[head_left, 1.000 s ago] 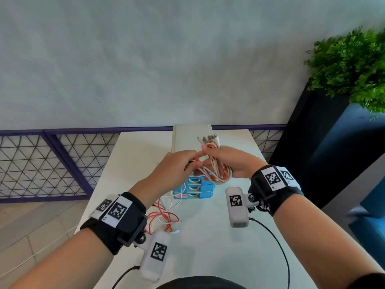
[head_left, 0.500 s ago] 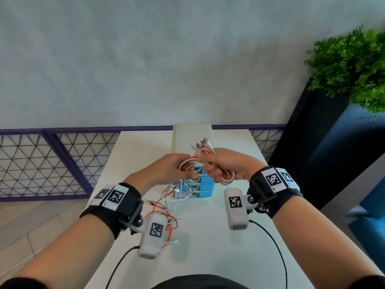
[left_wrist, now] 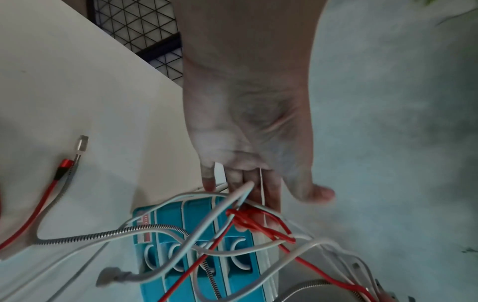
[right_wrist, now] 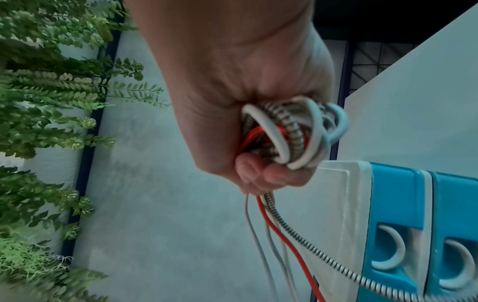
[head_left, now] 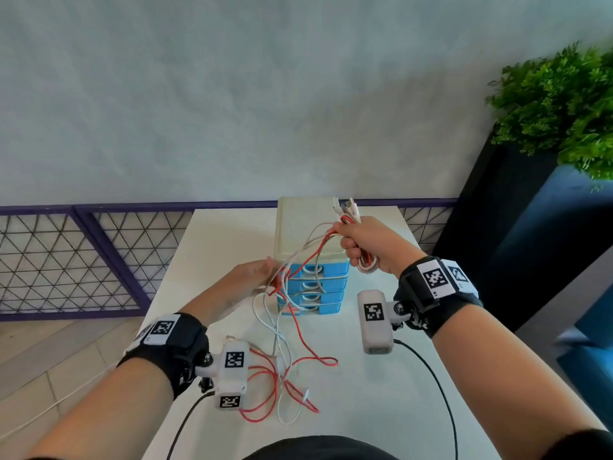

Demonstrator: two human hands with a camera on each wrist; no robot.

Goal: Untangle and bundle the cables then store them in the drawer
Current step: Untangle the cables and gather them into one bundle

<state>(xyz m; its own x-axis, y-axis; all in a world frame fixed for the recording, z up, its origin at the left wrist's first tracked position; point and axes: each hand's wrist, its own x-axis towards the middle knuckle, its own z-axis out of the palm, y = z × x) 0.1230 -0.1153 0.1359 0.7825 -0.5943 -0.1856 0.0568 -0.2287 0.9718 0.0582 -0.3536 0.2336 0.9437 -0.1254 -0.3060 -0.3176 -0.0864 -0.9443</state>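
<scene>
My right hand (head_left: 368, 237) grips a coiled bundle of red, white and braided cables (right_wrist: 292, 132), held above the right front corner of the drawer unit (head_left: 315, 283). Connector ends (head_left: 348, 207) stick up out of the fist. Several strands run down and left from the bundle to my left hand (head_left: 252, 277). Its fingers (left_wrist: 271, 188) are straight and spread, with white strands threaded between them and a red tangle (left_wrist: 248, 222) lying against them. The loose tails (head_left: 285, 370) sprawl on the white table (head_left: 365, 410). The four blue drawers are closed.
A red-collared metal plug (left_wrist: 82, 143) lies on the table to the left. A leafy plant (head_left: 564, 104) in a dark planter stands at the right. A purple mesh fence (head_left: 66, 260) runs behind the table.
The hands have drawn apart. My left hand let go near the bundle and slid down and left along the strands with its fingers straightened. The right hand rose to the right.
</scene>
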